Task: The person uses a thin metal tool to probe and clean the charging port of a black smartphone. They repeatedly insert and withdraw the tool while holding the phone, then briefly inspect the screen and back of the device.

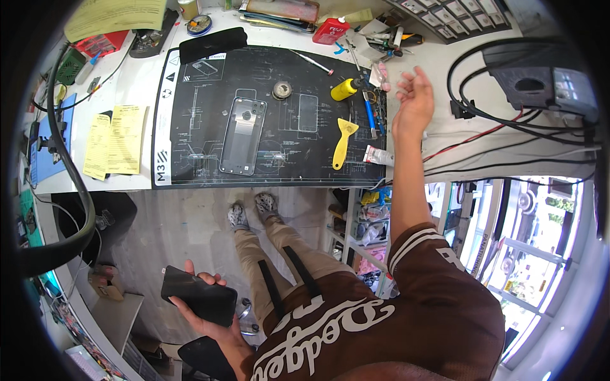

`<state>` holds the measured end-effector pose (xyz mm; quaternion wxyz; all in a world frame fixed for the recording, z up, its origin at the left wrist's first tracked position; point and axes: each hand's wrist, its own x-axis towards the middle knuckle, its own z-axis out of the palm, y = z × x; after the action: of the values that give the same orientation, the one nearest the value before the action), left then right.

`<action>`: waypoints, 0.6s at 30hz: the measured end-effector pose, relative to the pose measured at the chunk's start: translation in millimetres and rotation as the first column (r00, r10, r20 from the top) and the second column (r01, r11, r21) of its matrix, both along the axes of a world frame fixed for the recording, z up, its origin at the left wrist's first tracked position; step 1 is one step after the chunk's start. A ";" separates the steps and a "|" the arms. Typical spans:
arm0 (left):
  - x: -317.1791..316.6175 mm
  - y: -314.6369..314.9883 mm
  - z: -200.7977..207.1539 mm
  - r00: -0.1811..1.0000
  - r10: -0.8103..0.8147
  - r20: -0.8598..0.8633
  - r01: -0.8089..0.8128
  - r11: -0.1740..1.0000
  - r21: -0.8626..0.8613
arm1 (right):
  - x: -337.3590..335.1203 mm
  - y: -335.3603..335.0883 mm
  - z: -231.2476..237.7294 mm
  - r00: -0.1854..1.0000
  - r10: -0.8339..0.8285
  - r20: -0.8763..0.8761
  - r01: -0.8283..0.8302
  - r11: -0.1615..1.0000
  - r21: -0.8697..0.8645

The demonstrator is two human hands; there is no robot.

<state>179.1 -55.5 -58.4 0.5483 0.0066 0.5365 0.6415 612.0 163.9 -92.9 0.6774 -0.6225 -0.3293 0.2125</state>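
Observation:
Below the table edge, my left hand (223, 331) is closed round a dark smartphone (200, 298), with its black face showing. My right hand (414, 105) is stretched over the white table to the right of the mat, fingers loosely curled and apart, holding nothing. Nearest to it on the mat's right side are a blue-handled tool (370, 115), a yellow squeeze bottle (343, 90) and a small white tube (379, 155). A yellow scraper (344, 143) lies nearby. Further left, a silver phone housing (243, 136) rests on the black work mat (203, 136), beside a small round tin (281, 90).
A black pouch (213, 46) lies on the mat's far left corner. A red bottle (330, 30) stands behind the mat. Yellow slips (126, 141) lie to the left. Looped black cables (467, 82) run from a grey device (534, 79) at the right.

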 end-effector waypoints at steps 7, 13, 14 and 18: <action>-19.5 -17.1 0.7 0.993 -0.114 -0.013 0.115 0.990 0.079 | 38.4 18.9 -7.4 0.994 0.019 0.107 0.023 0.925 -0.380; -6.7 -11.4 -2.7 0.998 -0.057 -0.022 0.058 0.998 0.026 | 117.3 90.2 -35.6 0.624 0.193 0.757 0.253 0.867 -0.430; -4.5 -12.1 -5.0 0.999 -0.047 -0.008 0.047 0.999 0.020 | 116.8 100.2 -30.5 0.612 0.212 0.762 0.300 0.830 -0.471; -4.4 -17.7 -14.7 0.998 -0.032 0.059 0.034 0.999 -0.035 | 135.3 120.6 -22.1 0.397 0.272 0.876 0.404 0.805 -0.433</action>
<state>174.7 -73.2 -73.1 0.5742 -0.0132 0.5314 0.6227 747.3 284.5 -115.1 0.1624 -0.8231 -0.5344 -0.1027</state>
